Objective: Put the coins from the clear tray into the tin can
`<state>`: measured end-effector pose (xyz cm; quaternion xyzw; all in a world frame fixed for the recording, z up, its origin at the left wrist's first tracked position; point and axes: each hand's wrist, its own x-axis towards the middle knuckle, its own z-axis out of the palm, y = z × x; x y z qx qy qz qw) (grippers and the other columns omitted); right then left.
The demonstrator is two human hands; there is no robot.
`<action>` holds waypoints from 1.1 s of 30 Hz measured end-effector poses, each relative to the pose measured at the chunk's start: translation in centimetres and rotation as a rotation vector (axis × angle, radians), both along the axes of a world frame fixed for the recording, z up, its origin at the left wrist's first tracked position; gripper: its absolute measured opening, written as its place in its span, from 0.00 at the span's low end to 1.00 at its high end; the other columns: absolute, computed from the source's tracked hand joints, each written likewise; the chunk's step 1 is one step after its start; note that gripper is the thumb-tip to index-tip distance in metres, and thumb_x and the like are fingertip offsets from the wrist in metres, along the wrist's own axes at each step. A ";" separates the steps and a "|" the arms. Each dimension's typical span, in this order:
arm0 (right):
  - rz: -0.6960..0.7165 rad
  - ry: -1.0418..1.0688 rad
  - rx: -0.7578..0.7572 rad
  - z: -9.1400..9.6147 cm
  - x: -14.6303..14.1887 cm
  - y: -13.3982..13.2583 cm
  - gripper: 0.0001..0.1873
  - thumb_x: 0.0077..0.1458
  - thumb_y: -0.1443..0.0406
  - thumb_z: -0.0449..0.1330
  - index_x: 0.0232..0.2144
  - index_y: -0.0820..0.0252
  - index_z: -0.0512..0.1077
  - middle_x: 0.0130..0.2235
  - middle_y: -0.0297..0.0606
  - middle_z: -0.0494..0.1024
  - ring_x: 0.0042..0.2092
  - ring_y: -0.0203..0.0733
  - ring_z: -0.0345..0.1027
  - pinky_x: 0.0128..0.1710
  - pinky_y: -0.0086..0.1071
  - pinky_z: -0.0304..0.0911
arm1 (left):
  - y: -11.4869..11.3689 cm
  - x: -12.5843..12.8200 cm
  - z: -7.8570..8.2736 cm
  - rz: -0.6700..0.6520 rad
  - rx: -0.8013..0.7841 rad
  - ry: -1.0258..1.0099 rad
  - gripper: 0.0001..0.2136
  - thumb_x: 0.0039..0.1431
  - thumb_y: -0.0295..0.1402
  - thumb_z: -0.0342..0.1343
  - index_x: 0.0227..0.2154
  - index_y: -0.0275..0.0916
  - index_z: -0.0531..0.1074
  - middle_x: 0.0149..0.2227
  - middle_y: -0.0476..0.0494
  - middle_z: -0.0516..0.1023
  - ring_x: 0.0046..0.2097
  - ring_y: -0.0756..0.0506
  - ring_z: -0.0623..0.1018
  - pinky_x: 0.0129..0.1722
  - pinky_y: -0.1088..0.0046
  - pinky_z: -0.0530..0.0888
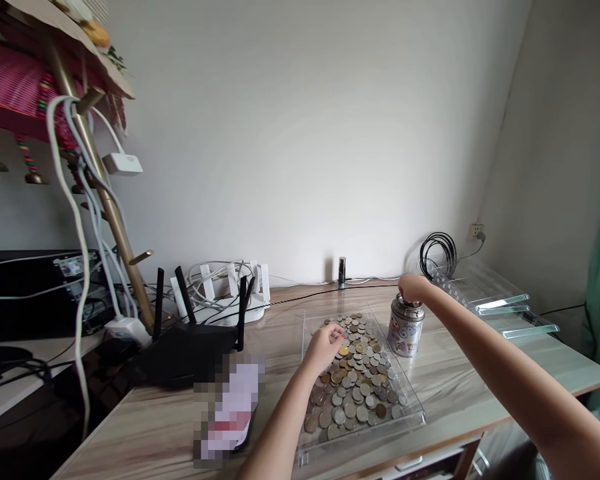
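Observation:
My left hand [325, 345] is over the left side of a clear plastic tray [403, 400] covered with many silver and gold coins [361, 413]. Its thumb and fingertips are curled together, and whatever may be between them is too small to make out. To the right of the tray stands a round tin [405, 330] with a flowered pattern and a metal rim. My right hand [413, 288] reaches down into the tin's mouth from above, its fingers hidden by the rim and the hand's own back.
A black router [190, 350] and a white one with bundled cables [225, 283] occupy the left. A blurred-out flat object [233, 410] lies near the front. Along the wall stands a small dark bottle [342, 273]. Clear acrylic trays [500, 307] and a coiled black cable [437, 253] are back right.

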<state>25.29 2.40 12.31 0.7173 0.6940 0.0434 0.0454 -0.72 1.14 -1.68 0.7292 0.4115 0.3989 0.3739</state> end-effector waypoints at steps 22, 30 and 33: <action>0.146 0.237 0.718 -8.5 3.2 -5.8 0.26 0.55 0.55 0.38 0.54 0.59 0.55 0.58 0.41 0.50 0.59 0.48 0.33 0.52 0.47 0.47 | -0.8 -0.4 0.4 0.090 0.108 0.189 0.13 0.52 0.38 0.44 0.35 0.38 0.69 0.31 0.46 0.73 0.26 0.51 0.71 0.26 0.77 0.64; 0.199 0.286 0.784 -8.0 3.6 -5.9 0.22 0.55 0.58 0.40 0.41 0.57 0.69 0.50 0.39 0.63 0.58 0.48 0.39 0.53 0.45 0.46 | -0.4 -0.3 0.0 0.092 0.148 0.214 0.11 0.53 0.36 0.44 0.34 0.39 0.69 0.31 0.47 0.73 0.26 0.52 0.71 0.26 0.78 0.64; 0.233 0.396 0.972 -7.8 2.0 -6.8 0.21 0.54 0.60 0.43 0.48 0.59 0.62 0.50 0.42 0.63 0.54 0.45 0.50 0.51 0.43 0.50 | -0.2 -0.4 -0.1 0.142 0.171 0.237 0.10 0.53 0.32 0.45 0.33 0.39 0.70 0.33 0.47 0.73 0.31 0.51 0.72 0.29 0.78 0.65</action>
